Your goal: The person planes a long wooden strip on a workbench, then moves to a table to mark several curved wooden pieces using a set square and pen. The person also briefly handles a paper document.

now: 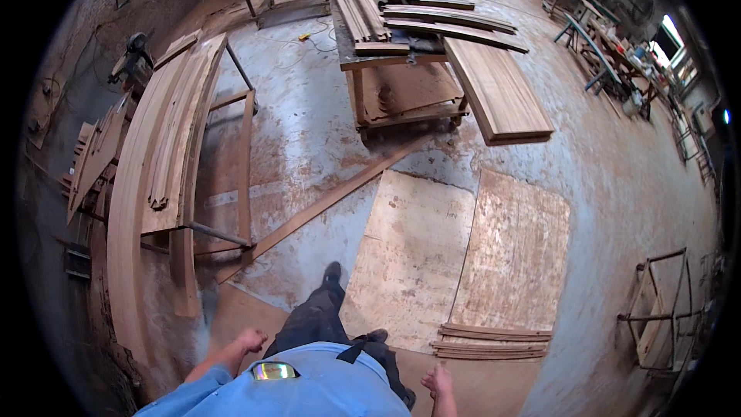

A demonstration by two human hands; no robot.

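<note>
My left hand (pixel 251 340) hangs beside my left leg with its fingers curled in, and nothing shows in it. On the other side, my right hand (pixel 438 379) is also loosely closed, with no object visible in its grip. Nearest to the right hand are several thin wooden strips (pixel 492 342), lying at the near end of two plywood sheets (pixel 421 255) on the floor. To the left of my left hand, long wooden boards (pixel 139 208) rest on a metal-framed stand. My legs are in mid-stride, one foot ahead of the other.
Ahead stands a wheeled workbench (pixel 386 59) stacked with boards; a wide wooden panel (pixel 502 96) juts from its right end. A long plank (pixel 332 208) lies slanted across the floor. At the right is a metal frame (pixel 664 313). A yellow tool (pixel 304 37) with a cable lies farther off.
</note>
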